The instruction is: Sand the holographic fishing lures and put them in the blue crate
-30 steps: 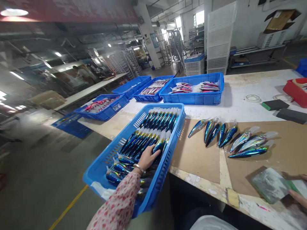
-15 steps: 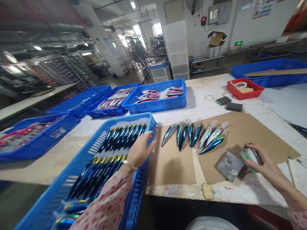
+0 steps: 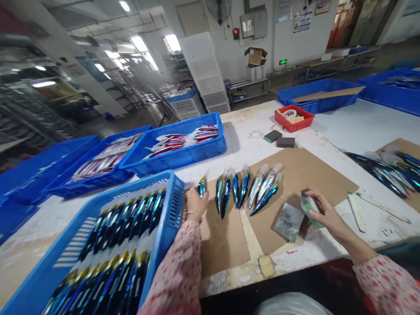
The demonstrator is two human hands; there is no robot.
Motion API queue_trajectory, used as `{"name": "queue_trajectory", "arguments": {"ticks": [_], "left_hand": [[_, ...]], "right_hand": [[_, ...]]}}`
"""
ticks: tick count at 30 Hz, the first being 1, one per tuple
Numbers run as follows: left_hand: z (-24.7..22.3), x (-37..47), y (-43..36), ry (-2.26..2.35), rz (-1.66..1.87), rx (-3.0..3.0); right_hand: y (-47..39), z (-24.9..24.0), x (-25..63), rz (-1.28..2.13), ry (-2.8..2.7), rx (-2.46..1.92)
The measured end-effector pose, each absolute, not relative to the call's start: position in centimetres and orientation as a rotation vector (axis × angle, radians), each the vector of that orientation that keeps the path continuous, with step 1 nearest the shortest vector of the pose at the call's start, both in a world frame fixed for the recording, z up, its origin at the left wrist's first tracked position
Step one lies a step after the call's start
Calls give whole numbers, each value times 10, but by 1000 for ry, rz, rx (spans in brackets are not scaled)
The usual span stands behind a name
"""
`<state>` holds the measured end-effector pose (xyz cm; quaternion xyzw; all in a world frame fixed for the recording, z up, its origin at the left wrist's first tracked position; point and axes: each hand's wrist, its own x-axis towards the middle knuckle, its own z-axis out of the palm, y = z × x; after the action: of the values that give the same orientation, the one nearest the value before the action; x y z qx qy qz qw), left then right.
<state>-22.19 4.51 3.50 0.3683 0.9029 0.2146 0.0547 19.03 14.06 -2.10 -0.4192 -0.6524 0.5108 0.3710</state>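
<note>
My left hand (image 3: 197, 203) is closed around a shiny blue lure (image 3: 202, 187) at the left edge of the cardboard (image 3: 226, 245), just right of the light blue basket (image 3: 176, 197). Rows of dark blue lures (image 3: 126, 214) fill that basket. Several blue and silver lures (image 3: 244, 188) lie side by side on the cardboard between my hands. On the right, my right hand (image 3: 323, 212) grips a green and grey sanding block (image 3: 310, 205). Close to its left lies a grey square block (image 3: 288, 222).
Blue trays (image 3: 177, 148) of pink and silver lures stand behind the basket. A red box (image 3: 294, 118), two dark blocks (image 3: 278, 138) and a wire ring (image 3: 256, 134) sit farther back. More lures (image 3: 380, 170) lie at the right, near white strips (image 3: 356, 212).
My left hand has moved from over the basket's edge to the cardboard's left lure, which it now holds. The view has turned right. My right hand still holds its block.
</note>
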Motion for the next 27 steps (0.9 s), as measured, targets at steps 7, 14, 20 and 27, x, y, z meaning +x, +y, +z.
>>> {"name": "queue_trajectory", "arguments": {"ticks": [7,14,20,27], "left_hand": [[33,-84,-10,2015,796,1483],[-11,0,-13,1901,604,1790],[-7,12,-7,2004,278,1764],[2,16,-5,2018,135,1762]], "right_hand": [[155,-18,145,948,-1611,-1196],[158,-9,154,647,-1885,-1316],[124,-8,153,560,-2104,-1487],[120,-2,148,519,-2220,-1490]]}}
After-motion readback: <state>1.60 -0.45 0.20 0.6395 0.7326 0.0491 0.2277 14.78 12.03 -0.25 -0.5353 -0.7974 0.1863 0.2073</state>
